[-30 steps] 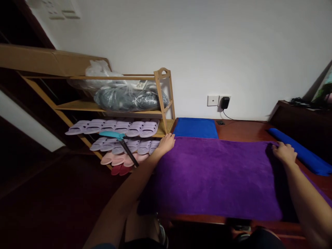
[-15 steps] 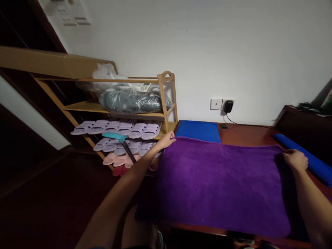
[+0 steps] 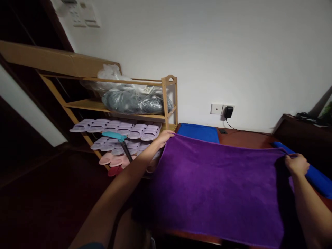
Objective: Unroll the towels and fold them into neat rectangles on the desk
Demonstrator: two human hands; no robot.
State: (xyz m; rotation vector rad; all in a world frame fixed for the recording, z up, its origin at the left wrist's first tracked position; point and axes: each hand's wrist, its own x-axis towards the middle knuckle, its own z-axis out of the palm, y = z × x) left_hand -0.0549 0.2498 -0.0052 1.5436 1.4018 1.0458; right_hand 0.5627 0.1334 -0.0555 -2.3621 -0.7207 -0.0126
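Observation:
A purple cloth (image 3: 220, 186), like a soft towel, is stretched wide between my two hands. My left hand (image 3: 165, 137) pinches its far left corner, beside the shoe rack. At the far right corner, the fingers of my right hand (image 3: 297, 164) are closed on the edge. The cloth's top edge sags slightly between the hands, and its lower part spreads over the reddish-brown table. Behind it lies a flat blue sheet (image 3: 198, 132), partly covered by the purple cloth. Near my right hand is a long blue piece (image 3: 320, 183), rolled or folded.
On the left stands a wooden rack (image 3: 169, 93) with lilac slippers (image 3: 150, 131), pink slippers and a plastic-wrapped bundle (image 3: 135, 100). A cardboard box (image 3: 59, 62) rests on top. A turquoise-headed tool (image 3: 114, 136) leans in front. A black adapter (image 3: 228, 112) is plugged into the wall.
The purple cloth's far left corner has risen slightly with my left hand, and its near edge has shifted lower in view. Both hands keep their hold. The camera view has tilted a little.

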